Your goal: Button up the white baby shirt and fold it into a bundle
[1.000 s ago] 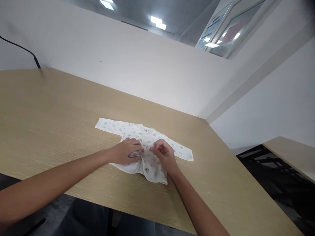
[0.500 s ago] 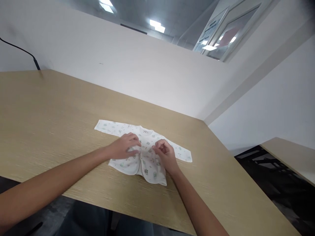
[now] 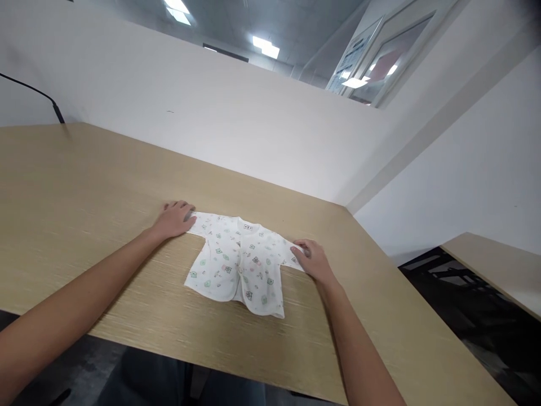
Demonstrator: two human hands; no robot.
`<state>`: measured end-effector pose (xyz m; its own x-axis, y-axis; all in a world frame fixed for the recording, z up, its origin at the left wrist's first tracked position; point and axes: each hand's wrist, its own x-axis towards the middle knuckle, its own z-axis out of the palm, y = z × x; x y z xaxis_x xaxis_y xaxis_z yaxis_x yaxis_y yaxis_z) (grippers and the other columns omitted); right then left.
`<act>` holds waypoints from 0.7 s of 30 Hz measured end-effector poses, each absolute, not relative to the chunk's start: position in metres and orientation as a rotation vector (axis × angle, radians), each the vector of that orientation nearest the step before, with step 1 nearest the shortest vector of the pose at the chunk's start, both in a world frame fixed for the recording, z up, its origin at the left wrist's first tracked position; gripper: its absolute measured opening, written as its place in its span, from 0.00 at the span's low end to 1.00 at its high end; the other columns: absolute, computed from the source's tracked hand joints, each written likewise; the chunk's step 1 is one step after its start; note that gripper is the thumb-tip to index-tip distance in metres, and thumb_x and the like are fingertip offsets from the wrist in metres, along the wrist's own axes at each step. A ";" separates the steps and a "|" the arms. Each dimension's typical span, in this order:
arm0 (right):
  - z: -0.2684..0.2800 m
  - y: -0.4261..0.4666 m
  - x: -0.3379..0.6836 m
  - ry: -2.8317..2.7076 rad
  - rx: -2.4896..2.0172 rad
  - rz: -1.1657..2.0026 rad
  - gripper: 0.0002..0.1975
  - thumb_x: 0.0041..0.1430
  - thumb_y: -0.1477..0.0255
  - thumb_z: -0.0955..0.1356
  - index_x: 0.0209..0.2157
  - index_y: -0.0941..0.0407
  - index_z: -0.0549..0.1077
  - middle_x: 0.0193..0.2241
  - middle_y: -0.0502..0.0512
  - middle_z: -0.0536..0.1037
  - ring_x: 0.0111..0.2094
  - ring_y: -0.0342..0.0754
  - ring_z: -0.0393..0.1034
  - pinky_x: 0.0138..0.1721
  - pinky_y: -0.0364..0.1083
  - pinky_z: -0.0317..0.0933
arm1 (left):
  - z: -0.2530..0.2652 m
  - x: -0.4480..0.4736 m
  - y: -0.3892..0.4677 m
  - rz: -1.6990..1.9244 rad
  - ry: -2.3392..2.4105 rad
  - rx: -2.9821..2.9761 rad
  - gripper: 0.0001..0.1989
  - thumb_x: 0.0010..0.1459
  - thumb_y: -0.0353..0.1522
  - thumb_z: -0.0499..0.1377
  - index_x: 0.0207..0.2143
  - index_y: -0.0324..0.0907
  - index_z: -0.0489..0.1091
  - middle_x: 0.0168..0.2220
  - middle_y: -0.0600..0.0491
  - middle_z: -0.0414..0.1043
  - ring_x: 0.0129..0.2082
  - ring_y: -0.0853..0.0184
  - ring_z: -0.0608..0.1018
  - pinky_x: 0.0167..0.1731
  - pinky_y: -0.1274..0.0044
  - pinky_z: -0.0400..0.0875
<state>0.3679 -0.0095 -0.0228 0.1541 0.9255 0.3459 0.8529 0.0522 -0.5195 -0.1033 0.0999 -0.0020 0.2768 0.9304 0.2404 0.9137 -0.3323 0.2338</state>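
Observation:
A small white baby shirt point(image 3: 236, 265) with a green and pink print lies front up on the wooden table point(image 3: 84, 186), its front closed and both sleeves spread sideways. My left hand point(image 3: 174, 218) lies on the end of the left sleeve, fingers over the cuff. Over at the other cuff, my right hand point(image 3: 315, 260) has its fingers curled onto the cloth. Both cuffs are hidden under my hands.
A white partition wall point(image 3: 211, 124) runs along the table's far edge. A black cable point(image 3: 38, 93) comes down at the far left. The table's right edge drops to a dark floor point(image 3: 473, 304), with a second tabletop point(image 3: 499, 265) beyond.
Both hands left the middle of the shirt front and moved outward, the left to the left sleeve end, the right to the right sleeve end. The shirt front now lies closed and flat.

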 end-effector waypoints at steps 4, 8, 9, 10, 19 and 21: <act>-0.018 -0.016 0.393 -1.597 -2.000 0.101 0.18 0.53 0.59 0.69 0.42 0.54 0.81 0.40 0.59 0.81 0.42 0.56 0.72 0.46 0.53 0.62 | 0.005 -0.113 0.104 0.531 1.911 2.379 0.24 0.62 0.42 0.52 0.55 0.44 0.73 0.57 0.41 0.71 0.59 0.46 0.69 0.58 0.55 0.61; -0.004 -0.027 0.414 -1.608 -2.024 0.373 0.19 0.48 0.59 0.70 0.37 0.57 0.82 0.26 0.55 0.78 0.29 0.50 0.69 0.32 0.48 0.60 | 0.007 -0.119 0.109 0.563 1.962 2.296 0.20 0.58 0.39 0.54 0.49 0.43 0.76 0.53 0.42 0.74 0.57 0.46 0.71 0.55 0.56 0.65; -0.002 -0.029 0.417 -1.621 -2.009 0.441 0.18 0.47 0.59 0.70 0.35 0.57 0.82 0.25 0.54 0.77 0.27 0.49 0.67 0.30 0.47 0.58 | 0.005 -0.120 0.111 0.572 1.975 2.278 0.19 0.57 0.38 0.55 0.46 0.43 0.77 0.52 0.43 0.75 0.56 0.46 0.72 0.55 0.57 0.65; 0.000 -0.031 0.420 -1.629 -1.998 0.487 0.17 0.46 0.58 0.71 0.32 0.57 0.82 0.24 0.54 0.77 0.27 0.48 0.67 0.29 0.47 0.57 | 0.004 -0.121 0.113 0.585 1.983 2.263 0.17 0.56 0.38 0.55 0.44 0.43 0.78 0.50 0.43 0.76 0.55 0.47 0.72 0.54 0.58 0.66; 0.008 -0.017 0.407 -1.375 -1.855 0.189 0.18 0.42 0.53 0.72 0.26 0.55 0.77 0.28 0.58 0.81 0.31 0.54 0.71 0.35 0.50 0.62 | 0.030 -0.126 0.146 1.079 1.867 2.076 0.09 0.54 0.35 0.58 0.30 0.42 0.77 0.38 0.46 0.79 0.40 0.58 0.77 0.40 0.70 0.68; 0.027 -0.011 0.403 -1.301 -1.772 0.047 0.20 0.45 0.51 0.71 0.27 0.55 0.76 0.27 0.58 0.79 0.30 0.53 0.70 0.35 0.50 0.62 | 0.059 -0.122 0.148 1.274 1.818 2.051 0.08 0.55 0.35 0.59 0.30 0.43 0.76 0.37 0.48 0.79 0.40 0.58 0.77 0.40 0.71 0.68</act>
<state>0.4034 -0.0112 0.0272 0.4432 0.7744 0.4515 0.7399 -0.0317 -0.6720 -0.1218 0.1483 0.0586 -0.0751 0.8639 0.4981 0.7630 -0.2718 0.5864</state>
